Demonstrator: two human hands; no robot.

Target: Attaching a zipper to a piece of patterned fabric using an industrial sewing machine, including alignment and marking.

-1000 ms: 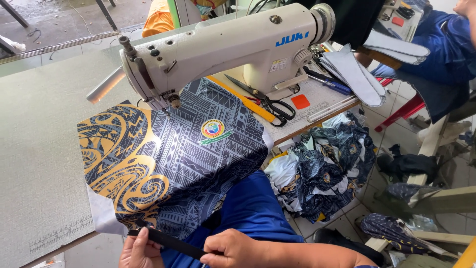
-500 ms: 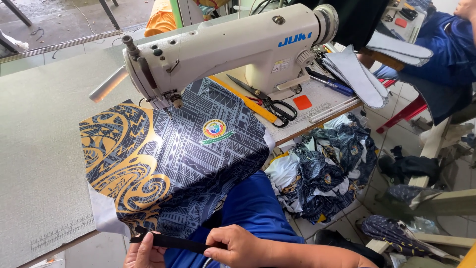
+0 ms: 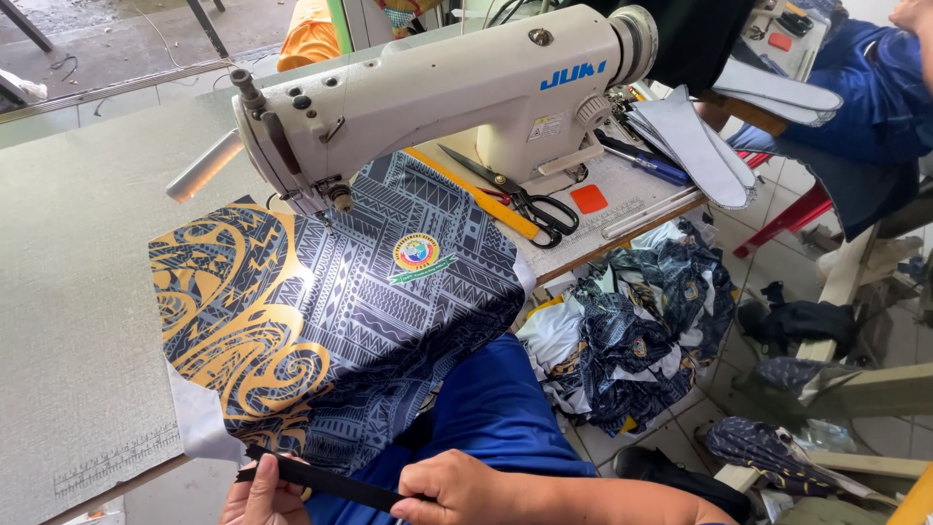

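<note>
Fingers [image 3: 292,476] of the left hand [image 3: 264,496] and those of the right hand [image 3: 452,489] pinch the two ends of a narrow black strip [image 3: 326,482], held taut and nearly level at the bottom edge of the view, just below the near hem of the patterned fabric [image 3: 330,311]. Both hands sit low, over the lap, knuckles up; the right forearm enters from the lower right, the left hand is partly cut off by the frame. The fabric, dark grey with gold swirls and a round badge [image 3: 416,253], lies spread on the grey-green desk [image 3: 78,292], its far edge under the head of the white sewing machine [image 3: 437,87]. To the machine's right lie black-handled scissors [image 3: 520,194], a yellow ruler [image 3: 476,194] and a stack of grey cut pieces [image 3: 695,146]. Beyond the desk edge, a heap of similar dark garments [image 3: 637,331] rests on the tiled floor [image 3: 768,272]; a person in blue clothing [image 3: 865,107] occupies the upper right corner.
</note>
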